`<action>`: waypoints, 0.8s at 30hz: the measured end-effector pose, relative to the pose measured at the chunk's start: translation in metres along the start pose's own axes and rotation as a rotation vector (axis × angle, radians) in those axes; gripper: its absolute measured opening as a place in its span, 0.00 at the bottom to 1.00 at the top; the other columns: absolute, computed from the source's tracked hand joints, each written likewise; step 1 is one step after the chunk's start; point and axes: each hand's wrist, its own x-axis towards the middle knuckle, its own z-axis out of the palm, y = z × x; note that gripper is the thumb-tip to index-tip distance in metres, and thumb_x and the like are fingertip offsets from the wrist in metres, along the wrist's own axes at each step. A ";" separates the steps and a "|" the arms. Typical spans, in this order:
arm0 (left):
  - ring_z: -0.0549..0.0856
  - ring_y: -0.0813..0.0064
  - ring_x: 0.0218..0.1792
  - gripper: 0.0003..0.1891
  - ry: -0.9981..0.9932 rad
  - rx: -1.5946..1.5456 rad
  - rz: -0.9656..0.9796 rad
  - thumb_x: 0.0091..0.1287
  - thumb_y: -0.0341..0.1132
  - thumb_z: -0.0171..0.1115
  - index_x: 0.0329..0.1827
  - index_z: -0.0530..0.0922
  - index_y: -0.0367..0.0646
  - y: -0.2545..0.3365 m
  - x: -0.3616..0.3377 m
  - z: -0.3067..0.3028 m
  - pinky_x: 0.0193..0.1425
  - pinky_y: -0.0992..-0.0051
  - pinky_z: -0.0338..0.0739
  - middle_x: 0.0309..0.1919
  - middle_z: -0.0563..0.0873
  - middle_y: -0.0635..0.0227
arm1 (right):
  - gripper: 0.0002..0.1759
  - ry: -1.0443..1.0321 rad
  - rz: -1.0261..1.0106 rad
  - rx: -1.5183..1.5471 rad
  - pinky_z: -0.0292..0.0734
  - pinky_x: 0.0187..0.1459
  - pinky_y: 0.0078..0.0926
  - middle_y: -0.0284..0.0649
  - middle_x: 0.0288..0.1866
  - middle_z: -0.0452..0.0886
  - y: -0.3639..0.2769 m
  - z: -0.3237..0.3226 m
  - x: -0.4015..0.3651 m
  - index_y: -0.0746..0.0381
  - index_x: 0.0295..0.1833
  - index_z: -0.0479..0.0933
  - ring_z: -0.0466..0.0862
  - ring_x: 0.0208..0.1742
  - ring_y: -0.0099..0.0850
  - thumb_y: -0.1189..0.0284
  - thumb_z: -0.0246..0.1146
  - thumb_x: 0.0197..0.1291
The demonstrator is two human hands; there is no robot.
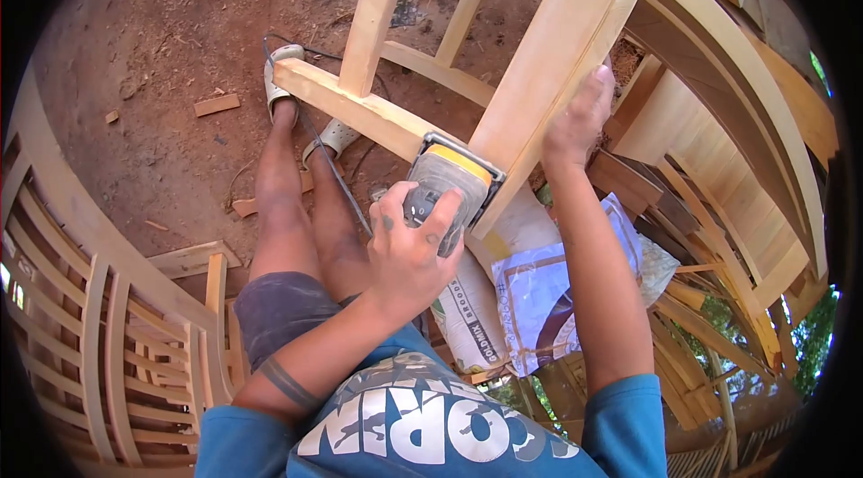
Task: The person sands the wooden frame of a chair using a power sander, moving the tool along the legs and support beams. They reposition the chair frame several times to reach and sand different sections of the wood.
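My left hand point(409, 253) grips a dusty grey electric sander point(440, 186) with a yellow band, fingers wrapped over its body. The sander's square base lies against the joint where a rail meets the wide board of an unfinished wooden chair frame point(548, 56). A dark cord runs from the sander toward my feet. My right hand point(578, 119) holds the edge of the wide board, its thumb side toward me and some fingers hidden behind the wood. The chair frame is tilted in front of my legs, its curved part at the upper right.
Slatted wooden furniture point(99, 334) stands at the left. Stacked wooden parts point(710, 146) fill the right side. A printed sack point(467, 316) and a white-purple sheet point(539, 298) lie beneath my right arm. Wood scraps point(217, 105) lie on the reddish dirt ground point(171, 38).
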 end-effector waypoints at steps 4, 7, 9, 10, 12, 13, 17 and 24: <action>0.77 0.48 0.54 0.39 -0.002 0.021 0.005 0.47 0.27 0.79 0.65 0.75 0.56 0.010 0.021 -0.002 0.54 0.56 0.78 0.56 0.73 0.50 | 0.35 -0.004 -0.024 0.033 0.66 0.71 0.36 0.54 0.69 0.74 0.007 0.000 0.000 0.73 0.74 0.65 0.75 0.69 0.40 0.52 0.44 0.81; 0.77 0.48 0.54 0.38 -0.003 0.029 0.003 0.46 0.27 0.79 0.65 0.75 0.56 0.011 0.017 -0.001 0.54 0.56 0.78 0.56 0.73 0.50 | 0.36 0.004 -0.017 0.020 0.66 0.71 0.36 0.55 0.69 0.74 0.009 0.000 0.001 0.73 0.75 0.64 0.75 0.69 0.41 0.51 0.44 0.81; 0.77 0.48 0.54 0.38 0.010 0.030 0.001 0.46 0.27 0.79 0.65 0.76 0.55 0.008 0.009 0.001 0.54 0.56 0.78 0.56 0.73 0.50 | 0.36 0.018 -0.003 0.003 0.66 0.71 0.36 0.55 0.69 0.74 0.008 0.001 0.002 0.74 0.75 0.64 0.75 0.69 0.41 0.51 0.44 0.81; 0.77 0.48 0.54 0.38 0.013 0.025 0.000 0.46 0.27 0.79 0.65 0.76 0.55 0.007 0.003 0.001 0.54 0.56 0.79 0.56 0.73 0.50 | 0.36 0.024 0.007 -0.008 0.66 0.71 0.36 0.55 0.69 0.74 0.007 0.001 0.001 0.74 0.75 0.64 0.75 0.69 0.41 0.51 0.44 0.81; 0.77 0.48 0.53 0.38 0.010 0.028 -0.005 0.46 0.27 0.79 0.64 0.76 0.55 0.005 -0.010 0.001 0.54 0.56 0.79 0.56 0.73 0.50 | 0.36 0.016 -0.005 -0.003 0.67 0.71 0.36 0.55 0.69 0.74 0.005 0.001 -0.001 0.74 0.75 0.64 0.75 0.69 0.41 0.51 0.44 0.81; 0.77 0.49 0.53 0.38 0.008 0.035 -0.007 0.46 0.27 0.79 0.64 0.77 0.56 0.004 -0.014 0.001 0.53 0.57 0.79 0.56 0.73 0.50 | 0.36 0.012 -0.013 -0.002 0.67 0.71 0.36 0.55 0.69 0.74 0.004 0.001 0.000 0.73 0.75 0.65 0.76 0.68 0.41 0.51 0.44 0.81; 0.78 0.49 0.53 0.38 0.009 0.050 -0.017 0.46 0.27 0.79 0.64 0.76 0.56 0.010 -0.006 -0.001 0.53 0.57 0.79 0.56 0.73 0.51 | 0.36 0.017 -0.019 -0.021 0.67 0.70 0.36 0.55 0.69 0.74 0.006 0.001 0.000 0.73 0.75 0.64 0.76 0.68 0.42 0.51 0.44 0.81; 0.77 0.48 0.53 0.39 0.014 0.030 -0.013 0.46 0.28 0.79 0.65 0.75 0.56 0.005 0.001 0.002 0.54 0.57 0.79 0.55 0.74 0.51 | 0.36 0.019 -0.017 -0.044 0.67 0.71 0.36 0.56 0.70 0.74 0.005 0.001 0.001 0.73 0.75 0.64 0.75 0.69 0.42 0.51 0.44 0.81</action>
